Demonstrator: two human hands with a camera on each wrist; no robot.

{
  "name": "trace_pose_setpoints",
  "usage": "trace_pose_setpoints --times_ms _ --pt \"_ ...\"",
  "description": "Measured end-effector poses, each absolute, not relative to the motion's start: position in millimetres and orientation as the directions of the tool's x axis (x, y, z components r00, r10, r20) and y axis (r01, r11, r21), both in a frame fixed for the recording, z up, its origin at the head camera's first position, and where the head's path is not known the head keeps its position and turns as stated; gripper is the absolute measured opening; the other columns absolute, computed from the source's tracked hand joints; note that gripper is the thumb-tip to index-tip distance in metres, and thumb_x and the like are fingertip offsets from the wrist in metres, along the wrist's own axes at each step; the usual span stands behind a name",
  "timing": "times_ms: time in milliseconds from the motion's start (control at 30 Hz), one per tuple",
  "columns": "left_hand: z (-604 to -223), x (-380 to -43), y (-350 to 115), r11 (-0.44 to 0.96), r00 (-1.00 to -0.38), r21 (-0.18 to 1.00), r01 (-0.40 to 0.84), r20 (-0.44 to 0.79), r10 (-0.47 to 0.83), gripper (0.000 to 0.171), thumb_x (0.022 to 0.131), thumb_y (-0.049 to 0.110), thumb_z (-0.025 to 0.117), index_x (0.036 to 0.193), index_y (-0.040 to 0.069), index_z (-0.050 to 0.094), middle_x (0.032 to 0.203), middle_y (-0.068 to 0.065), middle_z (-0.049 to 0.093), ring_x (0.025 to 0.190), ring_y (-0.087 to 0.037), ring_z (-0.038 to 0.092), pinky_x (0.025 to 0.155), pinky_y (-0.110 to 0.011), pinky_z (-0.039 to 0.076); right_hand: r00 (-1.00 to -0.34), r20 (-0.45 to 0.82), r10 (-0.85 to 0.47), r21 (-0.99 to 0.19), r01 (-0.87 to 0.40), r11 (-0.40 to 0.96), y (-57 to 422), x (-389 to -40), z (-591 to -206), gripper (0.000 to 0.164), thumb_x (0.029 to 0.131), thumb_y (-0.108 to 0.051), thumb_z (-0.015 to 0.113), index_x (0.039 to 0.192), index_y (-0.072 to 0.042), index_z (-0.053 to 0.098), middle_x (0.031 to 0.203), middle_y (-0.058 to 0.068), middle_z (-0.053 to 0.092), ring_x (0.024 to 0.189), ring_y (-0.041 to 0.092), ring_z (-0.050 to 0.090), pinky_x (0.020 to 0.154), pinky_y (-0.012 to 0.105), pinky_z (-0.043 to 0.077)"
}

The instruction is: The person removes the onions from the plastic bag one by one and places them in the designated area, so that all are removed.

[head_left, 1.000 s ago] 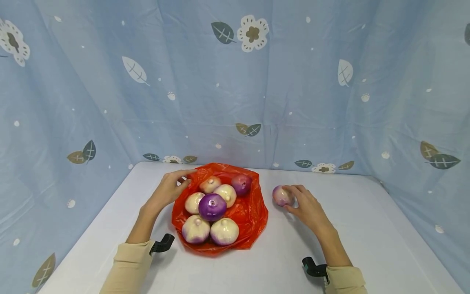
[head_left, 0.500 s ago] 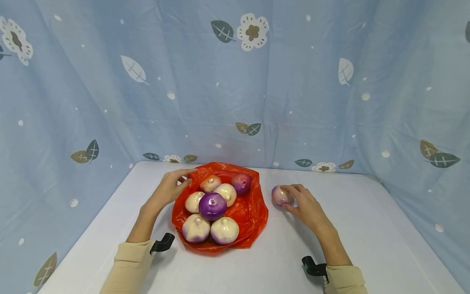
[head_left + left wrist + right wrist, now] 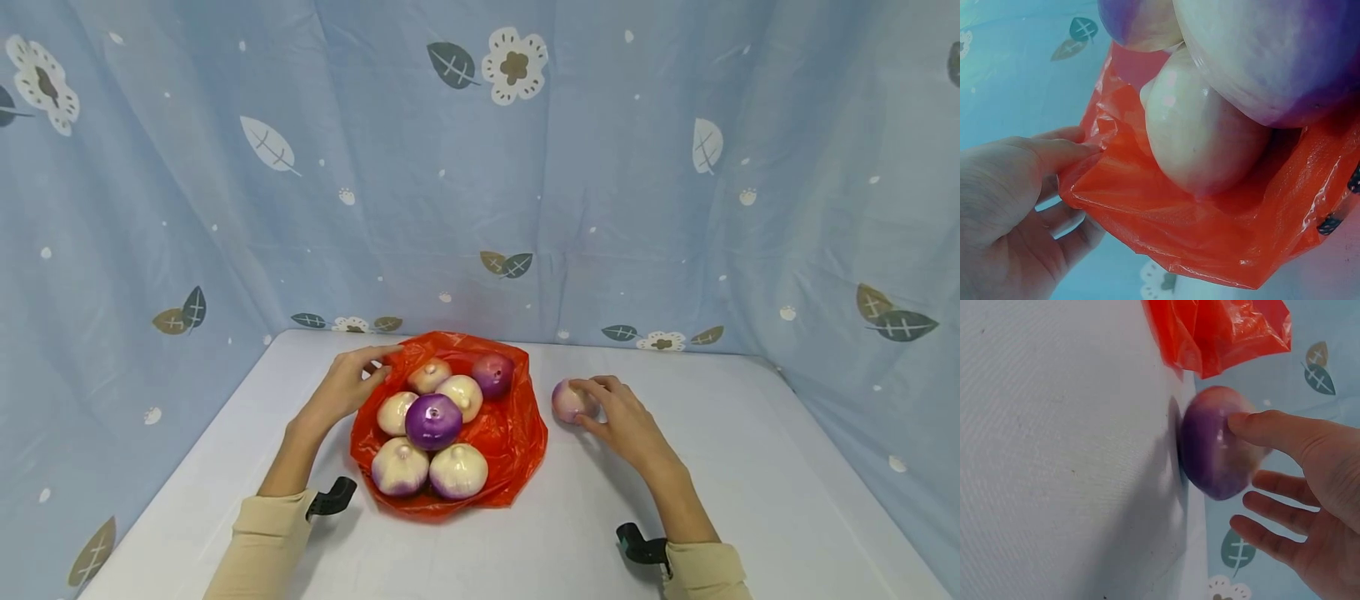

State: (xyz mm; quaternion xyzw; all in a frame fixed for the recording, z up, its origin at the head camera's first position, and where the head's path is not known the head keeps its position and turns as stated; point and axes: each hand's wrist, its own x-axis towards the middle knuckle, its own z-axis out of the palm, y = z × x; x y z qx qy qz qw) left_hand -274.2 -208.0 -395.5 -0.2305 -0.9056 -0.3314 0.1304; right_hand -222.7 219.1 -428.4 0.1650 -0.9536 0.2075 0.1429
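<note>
My left hand (image 3: pixel 347 382) pinches the left rim of a red plastic bag (image 3: pixel 517 450), thumb inside and fingers behind, as the left wrist view shows. Several glossy onions lie in the bag, among them a deep purple onion (image 3: pixel 434 422) on top and a white-and-purple onion (image 3: pixel 401 467) in front. To the right of the bag, my right hand (image 3: pixel 624 417) holds a single pink-purple onion (image 3: pixel 1216 444) between thumb and fingers. In the right wrist view the thumb lies on its side, the onion is right at the tabletop, and the other fingers spread apart.
A white table (image 3: pixel 555 542) carries everything. Behind and along the sides hangs a blue curtain (image 3: pixel 405 208) printed with leaves and flowers. Black wrist devices (image 3: pixel 642 546) sit at both cuffs.
The single onion has shifted slightly left and turned a little under my right fingers. My left hand and the bag have stayed in place.
</note>
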Motion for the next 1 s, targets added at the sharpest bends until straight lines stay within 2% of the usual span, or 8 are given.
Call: trace_pose_setpoints --times_ms 133,533,1000 --pt "-397 -274 -208 0.67 -0.86 0.544 0.505 0.388 0.333 0.038 0.093 0.002 0.062 0.13 0.011 0.065 0.111 -0.014 0.071 0.084 -0.024 0.067 0.065 -0.025 0.053 -0.909 0.334 -0.25 -0.354 -0.366 0.86 219 -221 -427 0.055 0.08 -0.019 0.082 0.13 -0.018 0.062 0.124 0.019 0.059 0.112 0.039 0.059 0.089 0.06 0.052" --pt "-398 -273 -209 0.682 -0.862 0.533 0.501 0.38 0.336 0.038 0.094 0.004 0.062 0.131 0.013 0.064 0.114 -0.012 0.071 0.086 -0.023 0.067 0.071 -0.028 0.056 -0.91 0.335 -0.244 -0.363 -0.363 0.858 212 -214 -417 0.058 0.081 -0.024 0.081 0.134 -0.021 0.058 0.127 0.014 0.058 0.116 0.035 0.059 0.092 0.058 0.051" --pt "-396 -273 -208 0.692 -0.867 0.528 0.492 0.37 0.334 0.039 0.094 0.005 0.062 0.132 0.013 0.063 0.115 -0.012 0.07 0.086 -0.022 0.067 0.072 -0.026 0.056 -0.896 0.344 -0.282 -0.37 -0.406 0.836 189 -200 -399 0.061 0.08 -0.028 0.082 0.135 -0.024 0.057 0.122 0.009 0.063 0.107 0.028 0.065 0.083 0.048 0.058"
